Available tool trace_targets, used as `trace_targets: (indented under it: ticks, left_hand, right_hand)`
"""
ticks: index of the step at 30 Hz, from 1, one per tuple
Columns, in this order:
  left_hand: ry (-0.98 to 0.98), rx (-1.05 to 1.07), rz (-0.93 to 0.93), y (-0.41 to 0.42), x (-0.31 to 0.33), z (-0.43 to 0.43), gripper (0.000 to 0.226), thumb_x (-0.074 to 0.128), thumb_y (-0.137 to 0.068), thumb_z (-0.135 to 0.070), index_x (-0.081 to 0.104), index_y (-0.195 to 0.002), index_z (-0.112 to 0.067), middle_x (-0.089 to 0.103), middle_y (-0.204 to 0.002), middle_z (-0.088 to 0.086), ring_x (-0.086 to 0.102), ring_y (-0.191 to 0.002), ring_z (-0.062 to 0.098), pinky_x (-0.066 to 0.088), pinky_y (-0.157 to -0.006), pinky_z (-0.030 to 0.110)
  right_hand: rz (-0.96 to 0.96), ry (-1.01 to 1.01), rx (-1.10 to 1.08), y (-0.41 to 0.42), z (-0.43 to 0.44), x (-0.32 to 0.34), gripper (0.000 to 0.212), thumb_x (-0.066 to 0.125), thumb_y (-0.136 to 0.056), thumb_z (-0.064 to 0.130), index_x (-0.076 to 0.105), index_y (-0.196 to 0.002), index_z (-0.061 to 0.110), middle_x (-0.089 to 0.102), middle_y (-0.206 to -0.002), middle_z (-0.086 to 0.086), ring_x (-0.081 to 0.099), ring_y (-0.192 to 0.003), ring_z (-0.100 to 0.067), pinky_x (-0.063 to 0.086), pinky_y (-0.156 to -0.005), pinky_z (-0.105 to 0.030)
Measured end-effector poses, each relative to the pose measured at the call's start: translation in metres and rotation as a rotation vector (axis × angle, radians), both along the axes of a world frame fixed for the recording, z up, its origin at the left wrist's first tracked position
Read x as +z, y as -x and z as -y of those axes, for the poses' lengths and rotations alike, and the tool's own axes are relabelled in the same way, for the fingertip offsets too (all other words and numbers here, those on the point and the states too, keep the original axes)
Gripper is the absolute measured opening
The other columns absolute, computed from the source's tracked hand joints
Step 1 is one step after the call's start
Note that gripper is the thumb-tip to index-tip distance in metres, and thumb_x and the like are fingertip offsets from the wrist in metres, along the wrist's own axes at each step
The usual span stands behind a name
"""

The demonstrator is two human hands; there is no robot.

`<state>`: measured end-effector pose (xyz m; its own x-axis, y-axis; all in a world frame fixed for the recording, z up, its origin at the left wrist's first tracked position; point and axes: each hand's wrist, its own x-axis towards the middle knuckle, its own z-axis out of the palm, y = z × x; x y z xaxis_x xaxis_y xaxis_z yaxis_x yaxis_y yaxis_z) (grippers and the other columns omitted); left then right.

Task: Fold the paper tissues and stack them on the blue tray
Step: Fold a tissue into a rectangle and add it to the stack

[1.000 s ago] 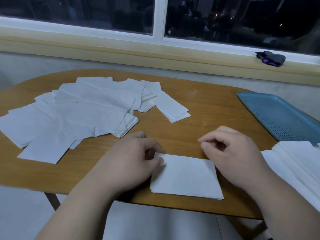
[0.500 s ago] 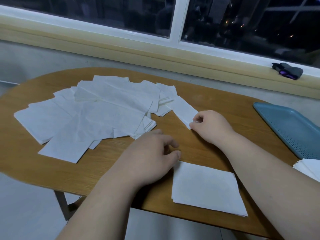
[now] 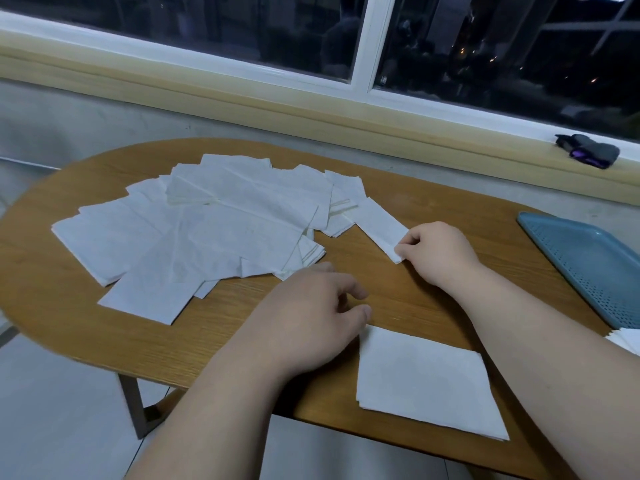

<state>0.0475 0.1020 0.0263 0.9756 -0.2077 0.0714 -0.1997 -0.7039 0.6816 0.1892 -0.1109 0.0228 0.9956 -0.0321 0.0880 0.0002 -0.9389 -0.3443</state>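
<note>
A spread of several white paper tissues point(image 3: 207, 233) covers the left half of the oval wooden table point(image 3: 450, 202). My right hand point(image 3: 436, 251) pinches the near end of a narrow tissue strip point(image 3: 379, 223) at the pile's right edge. My left hand point(image 3: 311, 317) rests on the table with fingers loosely curled, holding nothing, its thumb beside a folded tissue point(image 3: 426, 379) lying near the front edge. The blue perforated tray point(image 3: 588, 258) sits at the far right. A corner of a folded tissue stack point(image 3: 627, 341) shows at the right edge, in front of the tray.
A dark object with a purple part point(image 3: 588, 154) lies on the window ledge behind the table. The wall and ledge run close along the table's far side. Grey floor and a table leg point(image 3: 138, 407) show below left.
My right hand left the folded tissue, reached forward to the narrow strip and took hold of its end. My left hand stayed beside the folded tissue. The view shifted left.
</note>
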Motion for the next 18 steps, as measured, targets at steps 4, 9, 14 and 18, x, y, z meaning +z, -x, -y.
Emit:
trace_targets:
  ticks: [4,9,14,18]
  left_hand:
    - [-0.006,-0.008,-0.01,0.003,0.001,0.002,0.026,0.059,-0.092,-0.05,0.066,-0.116,-0.041,0.053,-0.097,-0.016,0.056,-0.087,0.0,0.051,-0.078,0.026]
    - [-0.036,-0.031,-0.009,0.008,0.0,0.005,0.025,0.059,-0.092,-0.049,0.066,-0.114,-0.041,0.053,-0.097,-0.015,0.056,-0.088,0.001,0.052,-0.081,0.03]
    - [0.025,0.011,0.027,0.008,-0.001,0.006,0.034,0.06,-0.092,-0.047,0.061,-0.125,-0.042,0.048,-0.11,-0.022,0.051,-0.104,-0.003,0.048,-0.088,0.025]
    - [0.106,0.048,0.105,0.008,-0.003,0.007,0.064,0.062,-0.09,-0.047,0.031,-0.147,-0.05,0.027,-0.145,-0.023,0.022,-0.138,-0.003,0.029,-0.1,0.019]
  right_hand:
    - [-0.058,-0.146,-0.043,0.002,0.002,0.002,0.014,0.069,-0.087,0.019,0.077,-0.077,0.025,0.069,-0.089,0.015,0.062,-0.081,-0.008,0.051,-0.064,-0.028]
    - [-0.025,-0.3,-0.085,0.009,0.004,0.009,0.016,0.065,-0.086,0.015,0.077,-0.077,0.022,0.069,-0.078,0.009,0.063,-0.072,-0.015,0.049,-0.059,-0.029]
    - [0.155,-0.305,-0.046,0.044,0.01,0.031,0.015,0.061,-0.093,0.023,0.071,-0.083,0.027,0.068,-0.086,0.012,0.061,-0.078,-0.009,0.049,-0.062,-0.029]
    - [0.246,-0.38,0.076,0.109,0.016,0.056,0.011,0.065,-0.093,0.025,0.068,-0.084,0.03,0.069,-0.093,0.02,0.061,-0.085,0.0,0.045,-0.066,-0.022]
